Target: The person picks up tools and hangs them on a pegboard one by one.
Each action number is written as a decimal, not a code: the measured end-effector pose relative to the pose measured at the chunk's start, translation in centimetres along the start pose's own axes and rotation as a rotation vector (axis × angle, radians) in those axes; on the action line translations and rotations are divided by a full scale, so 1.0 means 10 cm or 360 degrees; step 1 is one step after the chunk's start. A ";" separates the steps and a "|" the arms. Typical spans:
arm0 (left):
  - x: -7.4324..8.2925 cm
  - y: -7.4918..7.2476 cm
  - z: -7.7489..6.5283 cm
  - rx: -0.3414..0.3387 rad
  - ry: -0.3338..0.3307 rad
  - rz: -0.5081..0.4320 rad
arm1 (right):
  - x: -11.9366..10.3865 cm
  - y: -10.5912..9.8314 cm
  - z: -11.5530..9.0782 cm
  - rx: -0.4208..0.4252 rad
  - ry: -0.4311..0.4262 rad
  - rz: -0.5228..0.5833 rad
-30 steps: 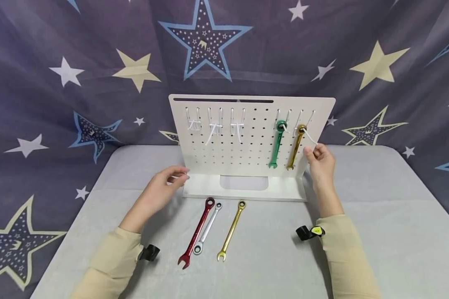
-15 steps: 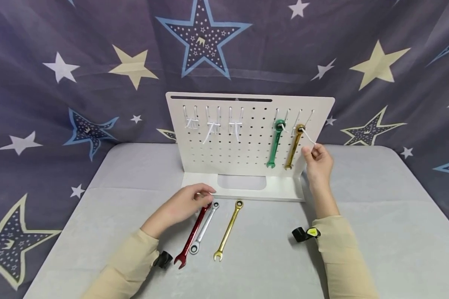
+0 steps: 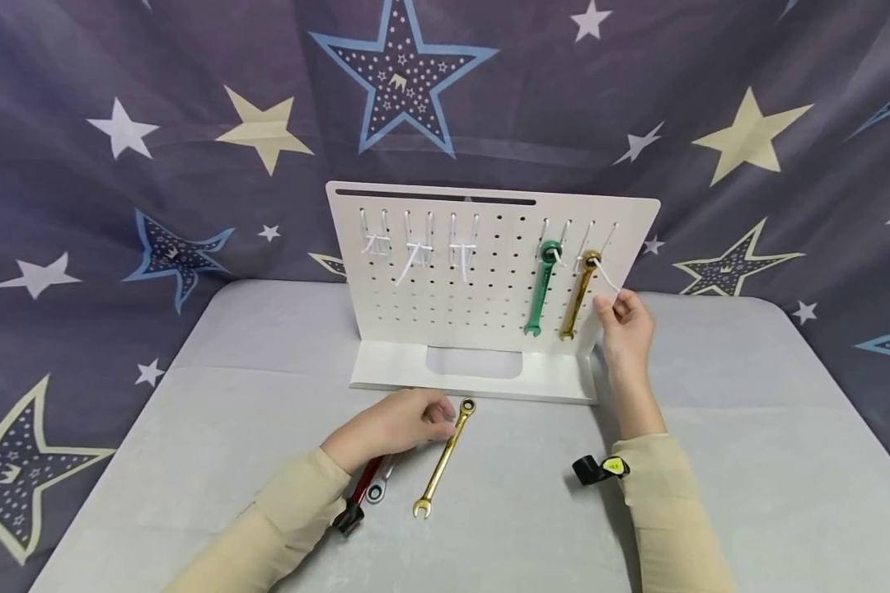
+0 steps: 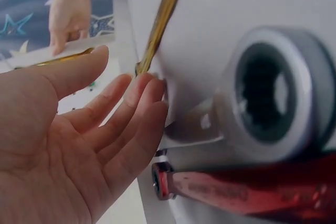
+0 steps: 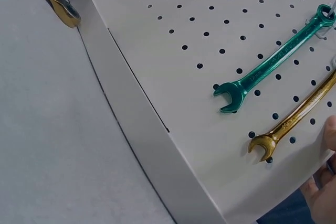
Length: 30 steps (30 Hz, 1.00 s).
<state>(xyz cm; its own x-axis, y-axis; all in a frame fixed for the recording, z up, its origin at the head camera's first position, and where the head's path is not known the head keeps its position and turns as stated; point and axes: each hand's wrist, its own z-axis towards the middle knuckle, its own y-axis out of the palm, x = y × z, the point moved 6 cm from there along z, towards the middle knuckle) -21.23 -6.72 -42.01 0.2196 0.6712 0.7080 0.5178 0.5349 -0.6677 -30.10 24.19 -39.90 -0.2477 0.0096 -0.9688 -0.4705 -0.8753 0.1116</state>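
Observation:
My left hand (image 3: 396,420) is over the table with relaxed, slightly bent fingers and nothing in them. Its fingertips are right by the upper part of a gold combination wrench (image 3: 445,463), as the left wrist view also shows. Beneath that hand and wrist lie a red wrench (image 4: 252,190) and a silver double-ring wrench (image 4: 273,95), partly hidden in the head view. My right hand (image 3: 629,333) grips the right edge of the white pegboard (image 3: 482,309), thumb on its front face. A green wrench (image 5: 278,59) and a darker gold wrench (image 5: 296,116) hang on the board beside it.
Three white hooks, the middle one (image 3: 419,247) among them, stick out of the board's left half. The board's base (image 3: 556,379) stands on the grey table (image 3: 749,461). A star-patterned curtain (image 3: 549,107) hangs behind.
My left hand has moved from the board's lower left corner, rightward and toward me, passing over the red and silver wrenches to the gold one. My right hand stays at the board's edge.

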 end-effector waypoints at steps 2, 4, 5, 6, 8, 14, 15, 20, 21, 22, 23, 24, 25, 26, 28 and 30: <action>0.00 0.03 0.01 0.0014 -0.0022 0.0050 | -0.01 0.00 0.00 -0.0007 0.0005 -0.0021; 0.00 0.04 0.02 0.0037 -0.0028 0.0096 | -0.02 0.00 0.00 -0.0012 0.0008 -0.0034; 0.00 0.05 0.03 0.0051 -0.0027 0.0118 | -0.02 0.00 0.00 -0.0014 0.0007 -0.0044; 0.00 0.05 0.03 0.0063 -0.0027 0.0135 | -0.03 0.00 0.00 -0.0015 0.0007 -0.0048; 0.02 0.07 0.03 0.0086 -0.0003 0.0187 | -0.03 0.00 0.00 -0.0014 0.0008 -0.0049; 0.07 0.13 0.05 0.0149 0.0077 0.0375 | -0.04 -0.01 -0.02 -0.0019 0.0036 -0.0051; 0.07 0.14 0.05 0.0158 0.0082 0.0387 | -0.04 0.00 -0.02 -0.0024 0.0042 -0.0050; 0.08 0.18 0.07 0.0165 0.0053 0.0378 | -0.01 -0.05 -0.02 -0.0022 0.0030 -0.0058; 0.09 0.18 0.08 0.0168 0.0045 0.0377 | -0.02 -0.06 -0.02 -0.0021 0.0017 -0.0068; 0.09 0.18 0.08 0.0167 0.0034 0.0381 | -0.02 -0.07 -0.02 -0.0019 0.0006 -0.0076; 0.10 0.19 0.09 0.0170 0.0026 0.0384 | -0.02 -0.08 -0.02 -0.0015 0.0001 -0.0087; 0.11 0.19 0.09 0.0172 0.0022 0.0382 | -0.02 -0.08 -0.01 -0.0010 -0.0004 -0.0087; 0.11 0.19 0.10 0.0171 0.0011 0.0381 | -0.02 -0.08 -0.01 -0.0010 -0.0006 -0.0107; 0.12 0.18 0.10 0.0177 -0.0003 0.0391 | -0.03 -0.07 -0.01 -0.0013 -0.0005 -0.0125; 0.14 0.17 0.12 0.0190 -0.0016 0.0430 | -0.03 -0.05 -0.01 -0.0022 -0.0005 -0.0146; 0.17 0.16 0.15 0.0194 -0.0020 0.0470 | -0.04 -0.04 0.00 -0.0030 0.0001 -0.0169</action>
<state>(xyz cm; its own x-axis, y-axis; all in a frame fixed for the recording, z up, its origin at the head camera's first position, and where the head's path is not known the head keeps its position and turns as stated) -21.25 -3.96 -42.16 0.3348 0.8125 0.4773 0.3302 0.3732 -0.8670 -29.75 24.55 -39.56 -0.1966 0.1024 -0.9751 -0.4778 -0.8785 0.0041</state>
